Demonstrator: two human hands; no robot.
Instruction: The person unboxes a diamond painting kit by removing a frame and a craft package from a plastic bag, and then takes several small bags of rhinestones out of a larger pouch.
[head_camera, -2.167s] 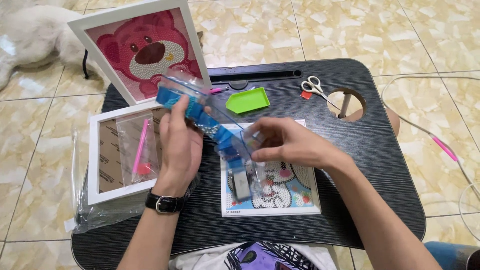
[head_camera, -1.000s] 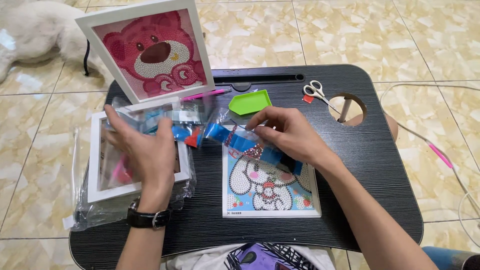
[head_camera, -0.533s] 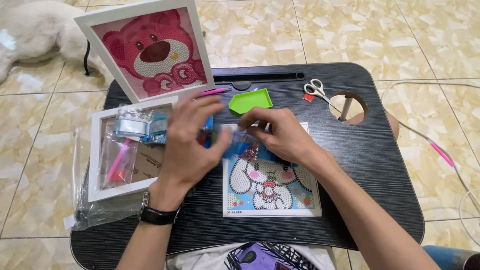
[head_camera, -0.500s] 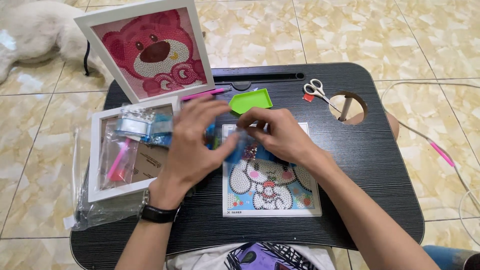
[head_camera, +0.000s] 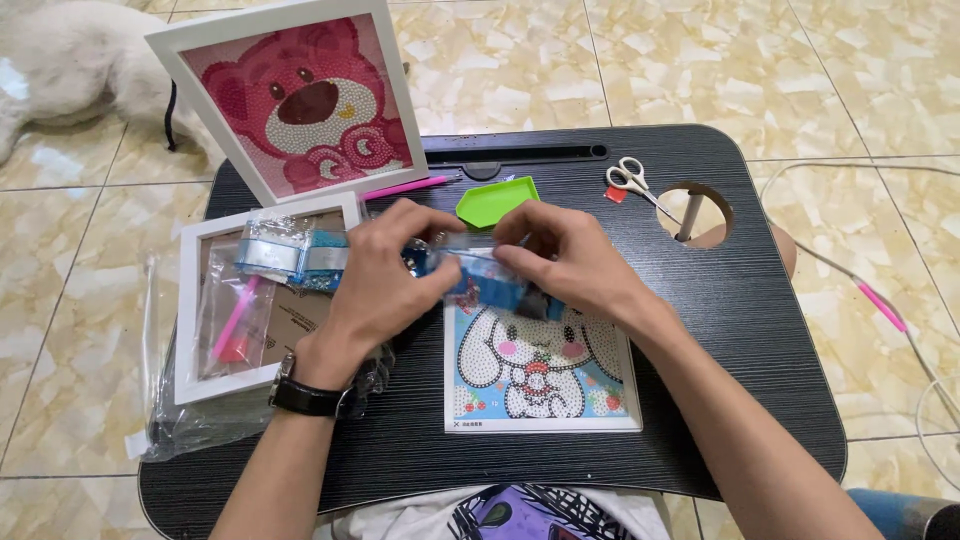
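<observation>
- Lap desk: black wood-grain top, rounded corners, round cup hole at right, slot along far edge; sits over glossy beige marbled floor tiles.
- Finished bear picture: white square frame, pink bear face in beaded dots, propped tilted at far left corner of desk. Unchanged against 0.5 s ago.
- Empty white frame: lies flat at left, brown card backing, crinkled clear bag with pink pen inside.
- Rabbit canvas: flat, near middle, white long-eared figure on blue ground, dotted texture; upper edge covered by hands.
- Left hand: black wrist strap; now closed in toward centre, where 1.0 s ago lay spread over white frame. Fingers pinching near end of bead packets.
- Right hand: thumb and fingers pinching other end of same packets, both hands almost touching.
- Bead packets: strip of small clear plastic sachets, blue contents, glossy and crumpled; held just above canvas top edge. Reads as grip tightened, strip bunched between both hands.
- Second packet strip: silvery-blue, resting on white frame.
- Green tray: small, faceted, glossy plastic, just beyond hands.
- Scissors: small, white handles, beside cup hole.
</observation>
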